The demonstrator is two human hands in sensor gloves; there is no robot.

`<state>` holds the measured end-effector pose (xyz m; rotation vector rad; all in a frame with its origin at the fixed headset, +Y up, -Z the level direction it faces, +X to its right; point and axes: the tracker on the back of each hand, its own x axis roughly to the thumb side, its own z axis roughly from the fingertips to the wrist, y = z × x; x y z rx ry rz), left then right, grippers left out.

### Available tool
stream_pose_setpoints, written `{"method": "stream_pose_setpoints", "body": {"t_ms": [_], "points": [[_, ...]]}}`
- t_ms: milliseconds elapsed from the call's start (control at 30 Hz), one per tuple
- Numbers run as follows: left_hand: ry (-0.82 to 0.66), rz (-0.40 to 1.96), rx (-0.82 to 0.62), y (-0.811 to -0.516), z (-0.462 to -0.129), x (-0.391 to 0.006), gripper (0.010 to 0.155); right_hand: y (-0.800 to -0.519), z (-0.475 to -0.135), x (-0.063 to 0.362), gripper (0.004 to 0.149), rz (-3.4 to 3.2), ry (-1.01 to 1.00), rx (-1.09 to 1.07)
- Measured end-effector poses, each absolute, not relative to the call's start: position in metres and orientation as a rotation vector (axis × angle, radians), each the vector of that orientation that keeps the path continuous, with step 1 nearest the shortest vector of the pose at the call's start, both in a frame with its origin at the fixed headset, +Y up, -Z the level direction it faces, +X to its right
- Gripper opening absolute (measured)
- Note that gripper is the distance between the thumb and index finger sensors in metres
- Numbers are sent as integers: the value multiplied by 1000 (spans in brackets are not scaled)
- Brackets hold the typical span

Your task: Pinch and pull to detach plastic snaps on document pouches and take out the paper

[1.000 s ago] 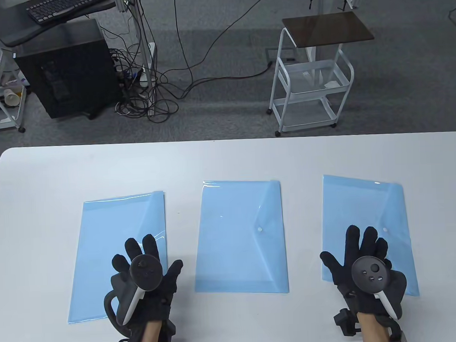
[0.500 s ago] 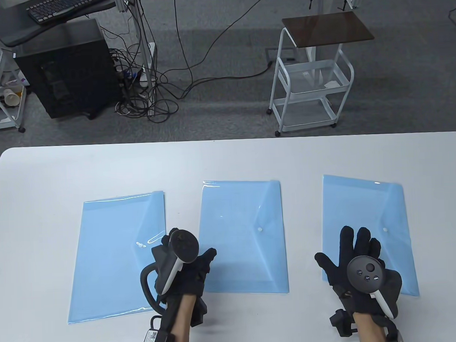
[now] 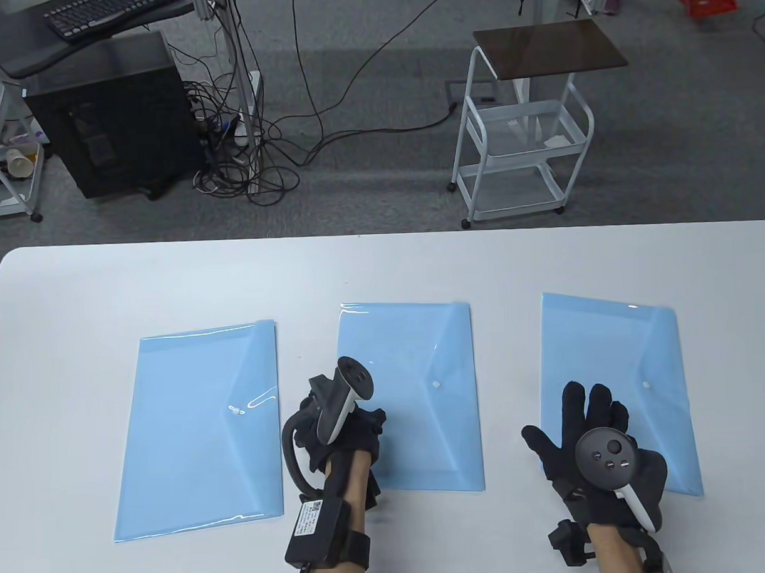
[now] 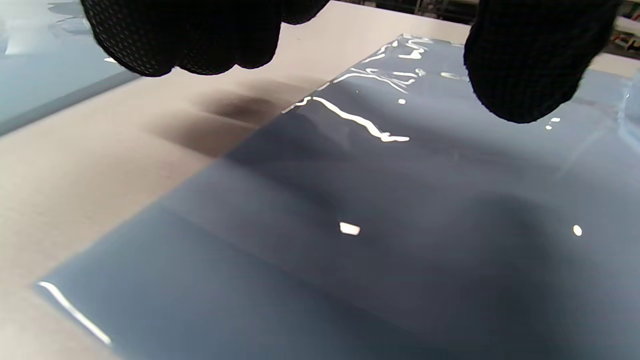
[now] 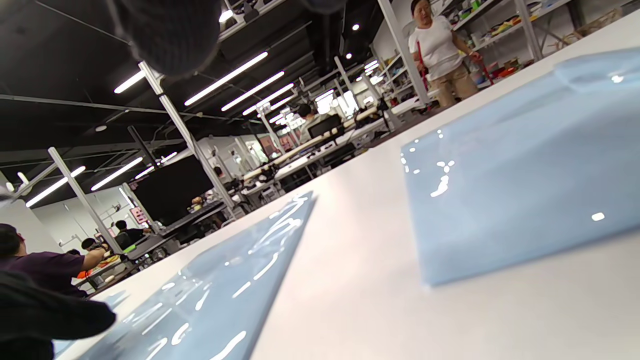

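Observation:
Three blue document pouches lie side by side on the white table (image 3: 382,268), each with its flap closed by a white snap. On the left pouch (image 3: 187,431) the snap (image 3: 235,409) now shows. My left hand (image 3: 356,428) is turned on its side over the lower left of the middle pouch (image 3: 416,360), left of that pouch's snap (image 3: 435,383). In the left wrist view its fingers (image 4: 185,35) and thumb (image 4: 525,65) hang apart above the pouch (image 4: 380,225), holding nothing. My right hand (image 3: 581,417) rests flat, fingers spread, on the right pouch (image 3: 616,341), beside its snap (image 3: 645,385).
Beyond the table's far edge stand a white wire cart (image 3: 522,144), a black computer tower (image 3: 110,114) and loose cables (image 3: 259,159) on the floor. In the right wrist view a person in a white shirt (image 5: 440,55) stands far behind the table.
My left hand left the left pouch, moved right to the middle pouch and rolled onto its side, uncovering the left snap. My right hand slid slightly left and back on the right pouch.

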<state>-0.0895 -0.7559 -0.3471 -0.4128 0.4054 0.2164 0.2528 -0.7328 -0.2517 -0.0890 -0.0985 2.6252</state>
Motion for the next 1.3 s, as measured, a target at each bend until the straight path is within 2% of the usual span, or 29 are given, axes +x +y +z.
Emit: {"method": "stream_pose_setpoints", "body": {"t_ms": [167,500,567,633,700,800,967,1100,1300], "points": [[468,141,-435,-766,-358,-76,115,-732,-250,253,92,2607,-99,-76],[558,329,-472,-770,-366,-94,111,-733,-252,251,92,2588,-90,-78],[565,356,-450,-770,-366,-98,102,-733,-252,251,92,2585,-88,-80],[547,364,-436,-770,-366,-100,79,-734,-253,250,92,2584,-81,-81],[549,362,-414,-768,-366,-98,65,-735,-253,249,91,2582,-77,-81],[538,318,-383,-765,-364,-97,49,-735,-253,249,91,2582,-73,-79],[495,293,-365,-763,-361,-94,43,-736,-254,250,91,2577,-59,-82],[452,523,-373,-756,-353,-103,42,-734,-253,250,91,2576,-69,-79],[353,817,-294,-731,-331,-125,44,-734,-253,251,91,2576,-75,-84]]}}
